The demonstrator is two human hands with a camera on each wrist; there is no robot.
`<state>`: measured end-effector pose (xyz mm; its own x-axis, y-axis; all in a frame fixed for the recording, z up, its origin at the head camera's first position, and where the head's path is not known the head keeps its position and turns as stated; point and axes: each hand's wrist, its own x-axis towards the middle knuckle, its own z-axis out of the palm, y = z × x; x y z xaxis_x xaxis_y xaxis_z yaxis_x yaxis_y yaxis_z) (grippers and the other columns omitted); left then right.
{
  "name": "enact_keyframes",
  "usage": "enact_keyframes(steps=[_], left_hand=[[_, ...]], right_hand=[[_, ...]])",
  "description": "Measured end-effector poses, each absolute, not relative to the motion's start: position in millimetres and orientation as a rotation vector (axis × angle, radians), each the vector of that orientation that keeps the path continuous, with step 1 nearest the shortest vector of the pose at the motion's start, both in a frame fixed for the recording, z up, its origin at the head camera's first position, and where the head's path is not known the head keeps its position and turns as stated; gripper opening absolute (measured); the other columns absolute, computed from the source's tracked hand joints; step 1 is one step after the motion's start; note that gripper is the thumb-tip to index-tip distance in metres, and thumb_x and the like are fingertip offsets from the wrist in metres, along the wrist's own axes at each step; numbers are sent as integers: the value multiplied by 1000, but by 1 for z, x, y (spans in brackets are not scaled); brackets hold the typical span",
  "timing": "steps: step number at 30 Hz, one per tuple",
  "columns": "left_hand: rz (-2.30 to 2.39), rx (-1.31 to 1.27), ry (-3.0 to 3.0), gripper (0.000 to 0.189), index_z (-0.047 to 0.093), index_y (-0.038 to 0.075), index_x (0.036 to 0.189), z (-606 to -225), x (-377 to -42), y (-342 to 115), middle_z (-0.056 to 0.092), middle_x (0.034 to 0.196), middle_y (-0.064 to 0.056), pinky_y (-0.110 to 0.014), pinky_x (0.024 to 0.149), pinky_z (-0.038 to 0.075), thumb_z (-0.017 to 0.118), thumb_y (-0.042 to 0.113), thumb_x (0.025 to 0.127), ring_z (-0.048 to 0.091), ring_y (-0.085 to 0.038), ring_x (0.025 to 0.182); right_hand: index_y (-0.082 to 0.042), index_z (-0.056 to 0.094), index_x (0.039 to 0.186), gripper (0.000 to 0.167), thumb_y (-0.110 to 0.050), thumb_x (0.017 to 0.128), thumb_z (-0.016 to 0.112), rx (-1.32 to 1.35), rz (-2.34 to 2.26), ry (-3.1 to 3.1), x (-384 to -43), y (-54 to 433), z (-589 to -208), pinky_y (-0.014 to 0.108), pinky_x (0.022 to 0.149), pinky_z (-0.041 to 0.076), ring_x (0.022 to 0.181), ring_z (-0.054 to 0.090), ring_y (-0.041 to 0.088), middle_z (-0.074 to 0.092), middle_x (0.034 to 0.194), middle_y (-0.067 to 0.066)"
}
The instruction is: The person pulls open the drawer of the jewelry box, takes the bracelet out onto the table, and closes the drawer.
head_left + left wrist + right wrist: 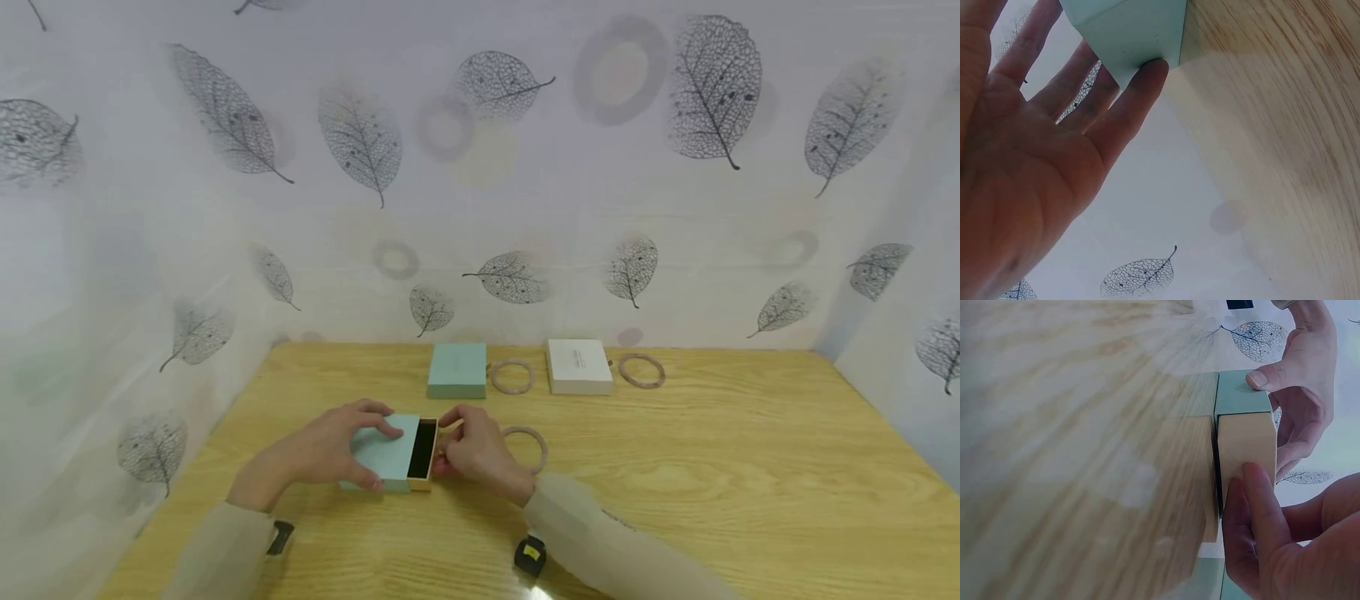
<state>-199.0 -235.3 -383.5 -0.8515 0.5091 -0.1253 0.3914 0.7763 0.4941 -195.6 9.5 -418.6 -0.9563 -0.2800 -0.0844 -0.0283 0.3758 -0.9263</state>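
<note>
A light mint drawer box lies on the table, its inner drawer partly out on the right, with a dark inside and a tan-gold front. My left hand grips the box's outer sleeve, thumb on the near side and fingers over the top. In the left wrist view, a fingertip presses against the mint sleeve. At the drawer's end, my right hand has curled fingers. The right wrist view shows its fingertips against the tan drawer front; what they pinch there is hidden. A pale bangle lies partly behind the right hand.
Farther back stand a closed mint box with a bangle beside it, and a white box with another bangle to its right. A leaf-patterned curtain surrounds the wooden table at the back and sides.
</note>
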Motion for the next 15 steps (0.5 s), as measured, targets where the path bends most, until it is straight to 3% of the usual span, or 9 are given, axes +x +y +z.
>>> enact_keyframes(steps=[9,15], left_hand=[[670,711,2726,62,70,29,123,-383,-199,-236,52,151,-11,-68,111,39,93,42,67,46,-46,139],[666,722,2731,64,69,29,124,-384,-199,-237,52,151,-12,-68,107,42,93,43,67,47,-47,137]], right_hand=[[4,64,113,30,10,84,60,-273,-1627,2404,-195,4,-418,22,61,53,66,70,17,69,76,9],[4,64,113,32,11,83,59,-240,-1662,2367,-197,-2,-419,23,61,56,66,73,21,70,76,11]])
